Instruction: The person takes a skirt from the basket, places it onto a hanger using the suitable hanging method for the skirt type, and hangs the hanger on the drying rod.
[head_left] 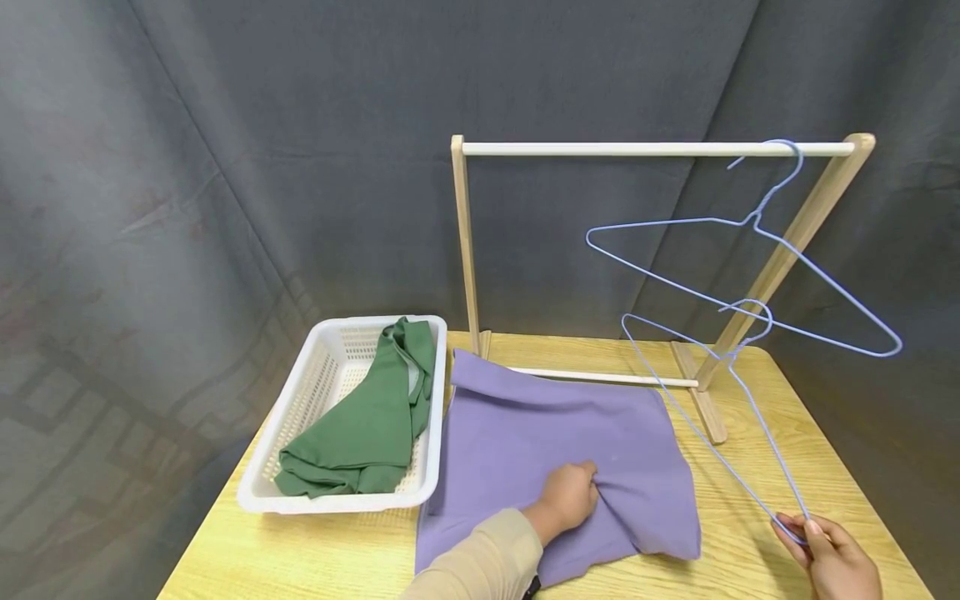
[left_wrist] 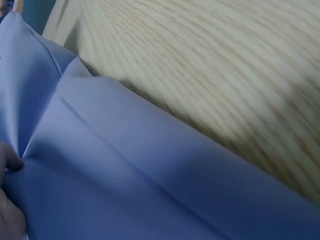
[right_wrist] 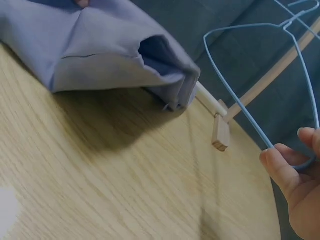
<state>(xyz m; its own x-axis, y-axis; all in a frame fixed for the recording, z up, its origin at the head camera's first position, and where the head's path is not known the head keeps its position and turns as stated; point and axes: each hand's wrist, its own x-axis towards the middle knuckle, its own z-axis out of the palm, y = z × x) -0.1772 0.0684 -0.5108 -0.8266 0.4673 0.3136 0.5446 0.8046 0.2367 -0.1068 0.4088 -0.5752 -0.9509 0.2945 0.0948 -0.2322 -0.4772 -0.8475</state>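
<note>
A purple garment (head_left: pixel 517 450) lies spread on the table, its far left edge folded over. My left hand (head_left: pixel 570 497) pinches its fabric near the middle, drawing creases toward the fingers; a bit of that hand's fingers (left_wrist: pixel 11 217) shows at the left wrist view's edge. At the right, my right hand (head_left: pixel 840 560) holds a blue wire hanger (head_left: pixel 759 408) by one lower corner, thumb against the wire, hook end up and away. In the right wrist view, the garment's near side (right_wrist: pixel 100 75) is raised off the table, with an open fabric end facing the hanger.
Behind the garment stands a wooden rack (head_left: pixel 467 242) with a white top rod (head_left: pixel 600 150). A second blue hanger (head_left: pixel 675 221) hangs at the rod's right end. Left of the garment, a white plastic basket (head_left: pixel 258 467) holds a green garment (head_left: pixel 360 433). Grey curtains hang behind.
</note>
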